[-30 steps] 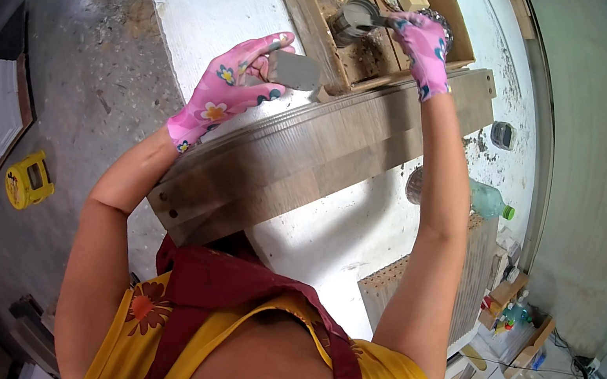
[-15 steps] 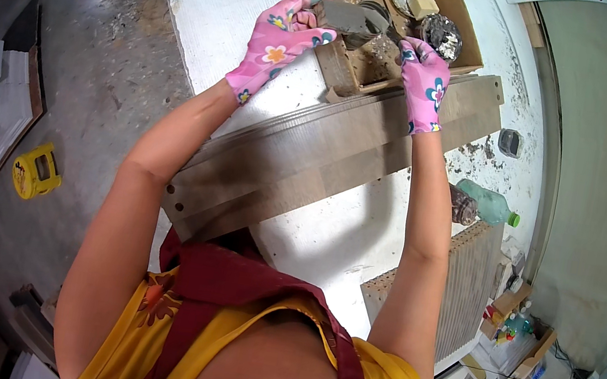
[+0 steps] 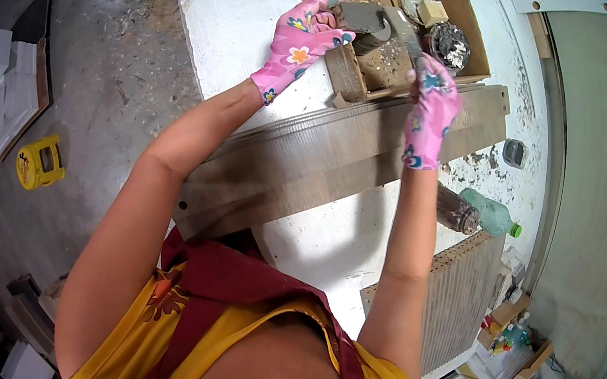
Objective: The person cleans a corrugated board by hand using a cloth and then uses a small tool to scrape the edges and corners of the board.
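My left hand, in a pink flowered glove, pinches a dark grey flat piece with a rounded notch at its right end. It holds the piece over the near left side of an open cardboard box. My right hand, gloved alike, is closed at the box's near right corner. A thin grey blade-like tool runs from its fingertips toward the grey piece; its grip end is hidden. Below both hands, long grey-brown slats lie slantwise across the white table.
Inside the box are a dark crusted round container, a pale yellow block and a round dish. To the right lie a green plastic bottle, a dark jar and a ribbed panel. A yellow stool stands on the floor.
My right hand has drawn back toward me, away from the grey piece, and turned more upright. My left hand still holds the piece. The whole view has shifted slightly.
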`<state>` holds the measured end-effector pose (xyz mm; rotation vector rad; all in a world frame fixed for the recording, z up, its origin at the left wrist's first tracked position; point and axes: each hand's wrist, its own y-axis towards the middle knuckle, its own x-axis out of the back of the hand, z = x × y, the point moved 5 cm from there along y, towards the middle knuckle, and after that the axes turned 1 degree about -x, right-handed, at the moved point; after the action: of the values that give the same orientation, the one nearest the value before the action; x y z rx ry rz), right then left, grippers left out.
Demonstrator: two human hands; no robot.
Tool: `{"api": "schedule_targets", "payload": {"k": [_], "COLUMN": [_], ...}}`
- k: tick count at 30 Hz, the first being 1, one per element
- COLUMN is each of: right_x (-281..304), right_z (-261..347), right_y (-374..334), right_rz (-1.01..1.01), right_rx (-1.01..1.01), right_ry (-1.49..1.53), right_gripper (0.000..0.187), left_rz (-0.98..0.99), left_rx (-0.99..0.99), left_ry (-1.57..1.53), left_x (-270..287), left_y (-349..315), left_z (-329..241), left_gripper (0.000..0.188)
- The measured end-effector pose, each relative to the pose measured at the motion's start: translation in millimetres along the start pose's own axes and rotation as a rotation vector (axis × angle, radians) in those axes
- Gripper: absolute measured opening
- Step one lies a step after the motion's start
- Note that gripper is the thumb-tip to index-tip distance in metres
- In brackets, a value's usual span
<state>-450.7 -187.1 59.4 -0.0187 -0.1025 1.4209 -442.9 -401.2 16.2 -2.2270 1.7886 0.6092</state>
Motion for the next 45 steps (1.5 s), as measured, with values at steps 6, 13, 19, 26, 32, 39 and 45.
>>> {"api": "schedule_targets", "payload": {"k": [6, 13, 19, 26, 32, 39, 45], "right_x": [-14.6, -24.4, -9.2, -14.0, 15.7, -15.4, 4.6], "right_z": [-19.6, -2.9, -19.0, -13.4, -20.0, 35.1, 23.3], "right_y": [-7.3, -41.2, -25.7, -41.3, -21.6, -58.3, -60.7], "right_rz": [-0.008, 0.0, -0.038, 0.0, -0.167, -0.177, -0.121], "right_rx": [0.102, 0.047, -0.056, -0.029, 0.067, 1.138, 0.854], "right_ry": [0.051, 0.107, 0.251, 0.194, 0.228, -0.88, -0.541], "right_gripper": [0.018, 0.018, 0.016, 0.016, 0.014, 0.021, 0.024], "left_rz": [0.044, 0.08, 0.082, 0.074, 0.081, -0.014, 0.017], "left_rx": [0.018, 0.04, -0.051, -0.047, 0.005, 0.11, 0.045], "left_ry": [-0.138, -0.239, -0.313, -0.29, -0.295, -0.277, -0.201], "left_x": [-10.8, -14.4, -13.0, -16.8, -13.7, -12.3, -6.0], "left_y": [-2.7, -9.6, -8.9, -11.1, -9.0, -9.6, -7.2], "left_z": [-2.5, -10.3, -7.7, -8.6, -11.0, -2.6, -7.0], "left_gripper": [0.059, 0.059, 0.058, 0.057, 0.054, 0.053, 0.05]}}
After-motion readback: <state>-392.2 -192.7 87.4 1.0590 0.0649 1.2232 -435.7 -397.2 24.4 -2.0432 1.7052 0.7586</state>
